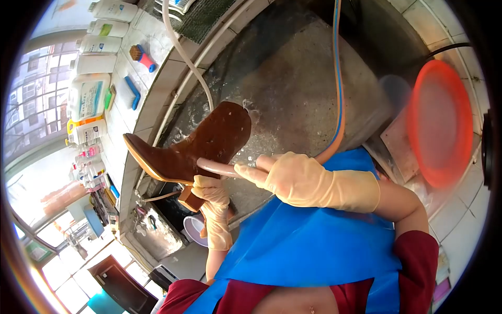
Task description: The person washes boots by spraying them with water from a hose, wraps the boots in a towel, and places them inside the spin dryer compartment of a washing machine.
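Observation:
A brown ankle-high boot (209, 137) is tilted over the wet grey basin, its toe pointing left and its shaft up to the right. My left hand (212, 196), in a pale rubber glove, grips the boot near its heel. In my gloved right hand (293, 178) is a pinkish hose (217, 167), whose end lies against the boot's side near the ankle. Some fingers of my left hand are hidden behind the heel. Water splashes around the boot's shaft.
Bottles (91, 97), a red-blue brush (142, 57) and a blue brush (132, 93) line the tiled ledge at left. A red basin (439, 123) stands at right. Another hose (339, 78) crosses the grey sink (303, 83). A small purple-white bowl (194, 229) sits below the boot.

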`<state>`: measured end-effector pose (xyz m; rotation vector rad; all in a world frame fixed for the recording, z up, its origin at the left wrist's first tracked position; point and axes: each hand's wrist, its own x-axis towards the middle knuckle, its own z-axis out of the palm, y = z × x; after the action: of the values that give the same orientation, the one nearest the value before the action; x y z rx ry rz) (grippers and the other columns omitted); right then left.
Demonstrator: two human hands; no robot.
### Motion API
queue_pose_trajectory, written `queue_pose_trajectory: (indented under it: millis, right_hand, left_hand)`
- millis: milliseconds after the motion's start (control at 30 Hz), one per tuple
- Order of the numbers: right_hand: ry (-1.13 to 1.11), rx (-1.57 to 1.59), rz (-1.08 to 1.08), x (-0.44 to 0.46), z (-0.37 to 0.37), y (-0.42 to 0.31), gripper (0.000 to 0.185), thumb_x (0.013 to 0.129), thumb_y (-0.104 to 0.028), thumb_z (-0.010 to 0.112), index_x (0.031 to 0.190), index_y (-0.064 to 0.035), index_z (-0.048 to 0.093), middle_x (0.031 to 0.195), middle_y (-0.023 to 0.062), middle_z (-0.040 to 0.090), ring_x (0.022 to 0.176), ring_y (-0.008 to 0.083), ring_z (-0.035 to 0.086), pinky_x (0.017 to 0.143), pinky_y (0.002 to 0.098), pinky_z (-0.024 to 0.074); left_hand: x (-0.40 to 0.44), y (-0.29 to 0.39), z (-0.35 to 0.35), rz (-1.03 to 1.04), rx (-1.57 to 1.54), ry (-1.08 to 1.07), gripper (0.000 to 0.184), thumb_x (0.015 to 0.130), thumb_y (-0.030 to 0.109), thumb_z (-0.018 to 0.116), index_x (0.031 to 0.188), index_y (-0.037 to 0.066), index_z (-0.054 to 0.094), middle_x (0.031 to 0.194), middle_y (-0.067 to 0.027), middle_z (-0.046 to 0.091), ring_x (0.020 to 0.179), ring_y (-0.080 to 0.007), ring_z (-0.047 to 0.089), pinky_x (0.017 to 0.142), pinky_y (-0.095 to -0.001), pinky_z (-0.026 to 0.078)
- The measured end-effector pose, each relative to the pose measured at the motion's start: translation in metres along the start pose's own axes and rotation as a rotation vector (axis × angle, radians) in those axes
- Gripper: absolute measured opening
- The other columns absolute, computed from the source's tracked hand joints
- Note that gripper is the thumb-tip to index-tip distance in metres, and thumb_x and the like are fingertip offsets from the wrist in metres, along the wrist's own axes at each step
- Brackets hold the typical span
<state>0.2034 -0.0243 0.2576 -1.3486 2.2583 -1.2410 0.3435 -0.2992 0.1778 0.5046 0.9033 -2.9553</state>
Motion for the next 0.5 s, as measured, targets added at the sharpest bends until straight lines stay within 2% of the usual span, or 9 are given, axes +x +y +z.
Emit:
queue_pose_trajectory:
  millis: [233,333,400,500]
  right_hand:
    - [-0.11,0.01,0.109,-0.001,-0.002,0.027,0.056,0.083,-0.012,0.059,0.139,-0.0139,0.051,0.081,0.007,0.053,0.063,0.0285,0.062,0.054,0.0401,0.0524]
    - [-0.153,0.056,0.08,0.003,-0.011,0.018,0.055,0.084,-0.012,0.059,0.139,-0.0138,0.052,0.081,0.0069,0.054,0.064,0.0278,0.062,0.056,0.0393,0.053]
    - [-0.106,0.093,0.06,0.007,-0.011,0.017,0.056,0.083,-0.012,0.059,0.139,-0.0145,0.051,0.083,0.0065,0.054,0.065,0.0271,0.062,0.056,0.0388,0.0534]
    - [-0.216,-0.013,0.136,0.007,-0.017,0.018,0.055,0.086,-0.013,0.059,0.14,-0.0155,0.05,0.086,0.0063,0.056,0.067,0.0279,0.063,0.058,0.0399,0.054]
  left_hand:
    - [0.004,-0.001,0.004,0.03,0.046,0.045,0.065,0.092,0.03,0.064,0.142,-0.002,0.038,0.122,-0.016,0.061,0.108,-0.0263,0.061,0.095,-0.0364,0.049]
    - [0.002,-0.002,0.004,0.036,0.063,0.069,0.065,0.092,0.031,0.065,0.141,-0.002,0.039,0.124,-0.0157,0.06,0.111,-0.0266,0.059,0.097,-0.037,0.048]
    - [0.0,-0.002,0.006,0.041,0.087,0.091,0.065,0.091,0.033,0.065,0.141,-0.002,0.04,0.126,-0.0155,0.06,0.113,-0.0268,0.059,0.099,-0.0374,0.047]
    - [-0.008,-0.002,0.012,0.055,0.183,0.145,0.066,0.091,0.034,0.065,0.141,-0.002,0.042,0.128,-0.0151,0.059,0.115,-0.0271,0.057,0.101,-0.038,0.045]
